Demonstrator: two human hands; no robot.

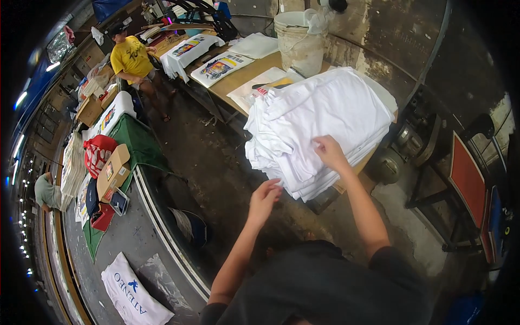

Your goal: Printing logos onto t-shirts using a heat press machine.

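A thick stack of folded white shirts (352, 108) lies on the table in front of me, its near-left side loose and wrinkled. Over the top shirt is my right hand (330, 153), its fingers curled and pinching the cloth near the middle of the pile. At the pile's near-left corner, my left hand (264, 201) has its fingers stretched out and slightly apart, next to the hanging edge of the shirts. Whether those fingertips touch the cloth is hard to tell.
A stained white bucket (300, 43) stands behind the stack. Printed shirts (222, 67) lie farther along the table. On the left, a long grey table (146, 233) holds a cardboard box (112, 172) and a folded printed shirt (132, 292). A person in yellow (132, 59) stands in the aisle.
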